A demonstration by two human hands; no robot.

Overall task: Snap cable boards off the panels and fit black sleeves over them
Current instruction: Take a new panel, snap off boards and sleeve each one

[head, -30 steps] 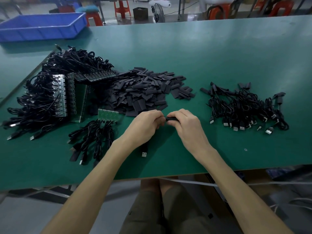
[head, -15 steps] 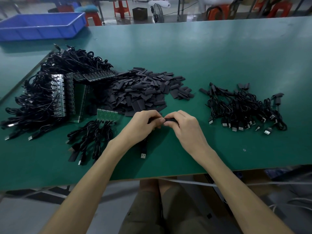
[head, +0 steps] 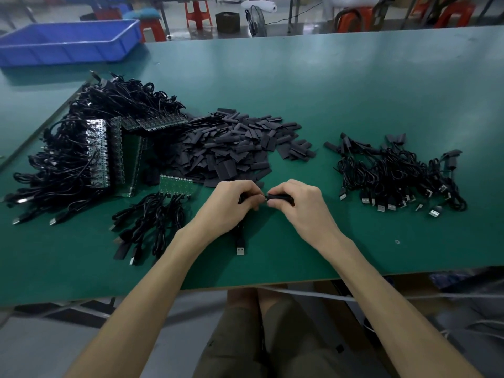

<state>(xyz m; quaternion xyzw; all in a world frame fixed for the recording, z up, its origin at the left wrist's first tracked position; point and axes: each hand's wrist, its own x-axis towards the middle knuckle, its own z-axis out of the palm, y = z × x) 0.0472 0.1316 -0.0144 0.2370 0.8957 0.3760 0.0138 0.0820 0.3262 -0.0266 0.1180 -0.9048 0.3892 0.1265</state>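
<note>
Left hand (head: 236,199) pinches a cable (head: 240,241); right hand (head: 296,199), knuckles up, grips a black sleeve (head: 281,198).

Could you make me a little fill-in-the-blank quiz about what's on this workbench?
1. The left hand grips a cable; the right hand pinches a black ____.
2. The sleeve pile lies to the ____ of the finished cables.
3. The bin at the far corner is ____.
4. The small panel near the left hand is ____.
Missing words: sleeve, left, blue, green.
</note>
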